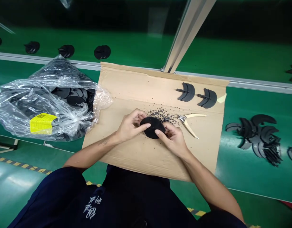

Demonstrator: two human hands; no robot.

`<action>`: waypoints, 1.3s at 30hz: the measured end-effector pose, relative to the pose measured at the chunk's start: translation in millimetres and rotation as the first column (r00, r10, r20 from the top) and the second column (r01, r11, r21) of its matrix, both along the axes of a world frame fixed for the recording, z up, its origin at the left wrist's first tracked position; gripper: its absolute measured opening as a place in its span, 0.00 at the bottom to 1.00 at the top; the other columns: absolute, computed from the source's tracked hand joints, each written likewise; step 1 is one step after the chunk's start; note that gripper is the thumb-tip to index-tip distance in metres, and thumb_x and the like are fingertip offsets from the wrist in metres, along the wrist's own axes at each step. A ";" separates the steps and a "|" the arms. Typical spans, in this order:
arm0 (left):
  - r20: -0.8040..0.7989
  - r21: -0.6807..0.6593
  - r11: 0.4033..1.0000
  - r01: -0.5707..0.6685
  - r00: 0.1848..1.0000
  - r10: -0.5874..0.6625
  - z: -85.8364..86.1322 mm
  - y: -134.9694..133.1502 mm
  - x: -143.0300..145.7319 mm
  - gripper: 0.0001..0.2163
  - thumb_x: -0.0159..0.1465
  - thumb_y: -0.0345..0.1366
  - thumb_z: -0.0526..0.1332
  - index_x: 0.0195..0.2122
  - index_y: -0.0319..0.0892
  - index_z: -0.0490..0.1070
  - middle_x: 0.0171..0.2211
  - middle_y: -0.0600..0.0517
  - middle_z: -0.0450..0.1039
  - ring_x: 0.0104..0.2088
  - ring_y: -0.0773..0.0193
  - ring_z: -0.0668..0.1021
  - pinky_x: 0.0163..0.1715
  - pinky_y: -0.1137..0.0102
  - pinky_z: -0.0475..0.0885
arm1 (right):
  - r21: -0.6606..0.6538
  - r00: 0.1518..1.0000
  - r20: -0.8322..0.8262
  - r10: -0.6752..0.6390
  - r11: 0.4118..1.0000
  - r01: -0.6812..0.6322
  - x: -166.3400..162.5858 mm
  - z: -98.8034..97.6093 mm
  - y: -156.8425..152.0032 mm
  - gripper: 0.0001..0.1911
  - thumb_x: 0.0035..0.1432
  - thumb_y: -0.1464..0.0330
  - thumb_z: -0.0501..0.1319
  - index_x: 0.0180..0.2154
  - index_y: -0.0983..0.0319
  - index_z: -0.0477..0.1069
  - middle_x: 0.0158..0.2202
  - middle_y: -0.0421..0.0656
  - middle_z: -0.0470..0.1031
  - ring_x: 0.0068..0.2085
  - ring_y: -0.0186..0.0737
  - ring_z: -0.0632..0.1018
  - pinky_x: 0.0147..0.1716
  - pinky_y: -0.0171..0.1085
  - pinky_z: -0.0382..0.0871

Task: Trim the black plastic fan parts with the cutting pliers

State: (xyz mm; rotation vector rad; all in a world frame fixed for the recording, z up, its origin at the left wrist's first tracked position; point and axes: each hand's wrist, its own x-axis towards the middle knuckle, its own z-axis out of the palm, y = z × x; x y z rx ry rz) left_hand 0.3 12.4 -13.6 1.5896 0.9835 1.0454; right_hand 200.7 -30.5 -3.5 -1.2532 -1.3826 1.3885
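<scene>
Between my two hands is a round black disc-shaped plastic part (150, 128), held above the cardboard sheet (127, 148). My left hand (133, 125) grips its left side, thumb across the upper face. On the right edge, my right hand (172, 136) pinches it with the thumb on top and fingers behind. Just beyond the part lies a scatter of tiny black trimmings (162, 114). Side cutters (187, 122) with cream handles rest on the cardboard to the right of my right hand. The disc's underside is hidden.
Two curved black pieces (187, 92) lie at the cardboard's back right. A clear plastic bag (41, 95) of black parts sits on the left. Loose curved black parts (260, 136) are piled on the green table at right. A metal post (181, 34) rises behind the cardboard.
</scene>
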 end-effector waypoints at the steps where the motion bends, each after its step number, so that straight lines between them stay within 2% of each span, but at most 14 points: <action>1: -0.006 0.022 1.000 0.001 1.000 -0.001 0.5 -0.6 0.1 0.12 0.62 0.39 0.70 0.39 0.41 0.69 0.31 0.56 0.76 0.29 0.73 0.79 0.28 0.80 0.73 | 0.002 1.000 -0.004 0.003 1.000 -0.003 -0.1 0.0 0.2 0.23 0.62 0.49 0.64 0.28 0.60 0.64 0.23 0.33 0.55 0.24 0.30 0.57 0.22 0.33 0.51; 8: -0.070 0.181 0.983 0.016 0.998 -0.003 2.7 -6.9 1.0 0.11 0.63 0.36 0.70 0.38 0.41 0.68 0.29 0.58 0.73 0.27 0.75 0.77 0.27 0.81 0.72 | 0.059 0.994 0.088 -0.056 0.997 0.051 -1.3 -2.5 -1.3 0.23 0.62 0.49 0.65 0.28 0.60 0.64 0.23 0.34 0.58 0.24 0.31 0.60 0.22 0.33 0.53; 12: -0.083 0.209 0.978 0.002 0.996 0.015 2.7 -8.5 1.4 0.11 0.63 0.37 0.69 0.36 0.41 0.67 0.28 0.58 0.71 0.25 0.75 0.75 0.26 0.81 0.71 | 0.075 0.993 0.106 -0.053 0.996 0.046 -0.5 -3.2 -0.3 0.23 0.62 0.49 0.65 0.28 0.59 0.64 0.23 0.34 0.58 0.24 0.31 0.60 0.22 0.33 0.54; 17: -0.068 0.151 0.989 0.001 0.998 0.009 1.8 -7.9 2.3 0.11 0.64 0.39 0.68 0.37 0.41 0.66 0.28 0.59 0.70 0.25 0.75 0.75 0.25 0.81 0.70 | 0.077 0.995 0.088 -0.039 0.997 0.032 0.5 -6.2 1.3 0.23 0.60 0.49 0.67 0.28 0.60 0.65 0.22 0.34 0.59 0.23 0.31 0.61 0.22 0.33 0.54; 23: -0.033 0.105 0.994 0.017 0.999 -0.014 0.9 -8.0 2.8 0.13 0.64 0.42 0.68 0.37 0.41 0.67 0.29 0.57 0.71 0.26 0.74 0.75 0.26 0.80 0.69 | 0.010 0.998 0.043 -0.054 0.999 0.053 -2.3 -1.7 0.5 0.27 0.59 0.46 0.66 0.26 0.60 0.63 0.22 0.34 0.58 0.24 0.30 0.60 0.22 0.33 0.53; 28: 0.012 -0.027 0.997 0.068 0.998 -0.067 0.4 -7.6 1.7 0.19 0.64 0.47 0.69 0.49 0.42 0.67 0.36 0.52 0.75 0.33 0.70 0.79 0.31 0.77 0.73 | -0.015 0.996 -0.016 -0.087 0.996 0.087 -3.7 2.9 0.2 0.27 0.58 0.45 0.66 0.26 0.60 0.63 0.23 0.35 0.58 0.25 0.31 0.59 0.22 0.33 0.54; 33: 0.020 -0.135 0.982 0.132 0.991 -0.131 -3.4 -7.4 2.4 0.27 0.60 0.52 0.70 0.55 0.45 0.64 0.38 0.51 0.74 0.30 0.70 0.76 0.27 0.77 0.71 | 0.042 0.985 0.020 -0.172 0.984 0.171 -2.7 2.0 -0.6 0.28 0.58 0.44 0.66 0.26 0.59 0.63 0.24 0.36 0.58 0.26 0.33 0.59 0.25 0.35 0.55; 36: -0.114 -0.068 0.991 0.114 0.986 -0.121 -4.9 -8.7 3.9 0.34 0.54 0.52 0.74 0.56 0.45 0.64 0.43 0.49 0.75 0.28 0.70 0.74 0.24 0.76 0.70 | 0.096 0.971 0.068 -0.229 0.970 0.222 -2.6 1.8 -1.5 0.28 0.59 0.43 0.65 0.26 0.59 0.62 0.24 0.36 0.58 0.27 0.34 0.60 0.25 0.36 0.55; 39: -0.239 0.069 0.991 0.116 0.966 -0.097 -4.7 -7.8 3.8 0.34 0.54 0.51 0.75 0.57 0.45 0.66 0.44 0.48 0.75 0.27 0.71 0.73 0.29 0.73 0.73 | 0.139 0.966 0.074 -0.246 0.962 0.234 -2.6 1.7 -1.8 0.28 0.60 0.44 0.64 0.25 0.59 0.61 0.24 0.36 0.57 0.27 0.34 0.60 0.25 0.36 0.55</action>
